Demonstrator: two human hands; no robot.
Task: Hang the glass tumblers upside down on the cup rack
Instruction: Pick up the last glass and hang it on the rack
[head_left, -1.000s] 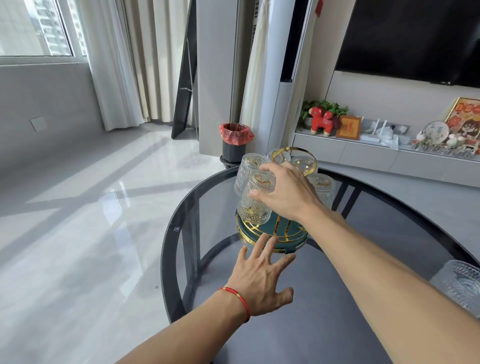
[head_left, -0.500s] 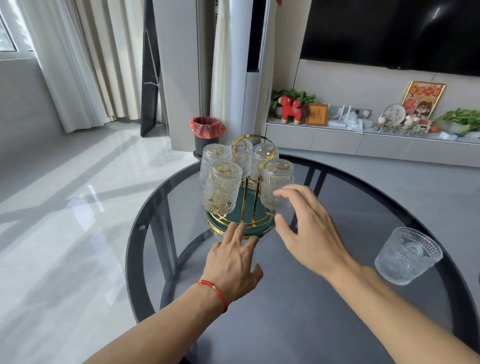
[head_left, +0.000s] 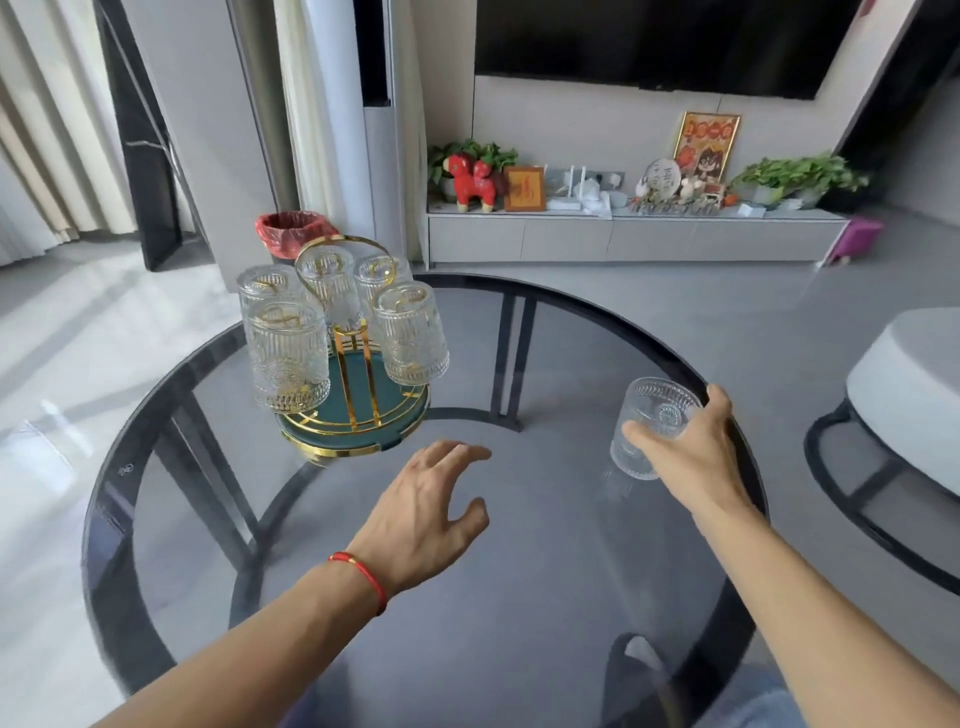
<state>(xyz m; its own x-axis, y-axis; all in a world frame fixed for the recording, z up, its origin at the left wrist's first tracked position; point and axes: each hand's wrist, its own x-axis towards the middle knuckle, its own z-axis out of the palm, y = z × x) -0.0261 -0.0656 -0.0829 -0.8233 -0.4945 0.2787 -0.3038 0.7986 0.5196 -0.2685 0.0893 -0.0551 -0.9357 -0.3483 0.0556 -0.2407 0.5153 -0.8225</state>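
A gold wire cup rack (head_left: 353, 421) on a green round base stands at the far left of the round glass table (head_left: 519, 571). Several ribbed glass tumblers (head_left: 288, 356) hang upside down on its prongs. One more ribbed tumbler (head_left: 649, 421) stands upright near the table's right edge. My right hand (head_left: 691, 452) wraps around this tumbler, thumb on its near side and fingers behind it. My left hand (head_left: 426, 514), with a red string at the wrist, hovers open above the table just in front of the rack, touching nothing.
A white round stool (head_left: 909, 395) with a black frame stands to the right of the table. Behind are a low TV cabinet (head_left: 623, 239) with ornaments and a bin (head_left: 288, 231) with a red bag. Grey floor surrounds the table.
My right hand left the rack, swung right and closed around the upright tumbler. My left hand drew back from the rack base. The view shifted to the right.
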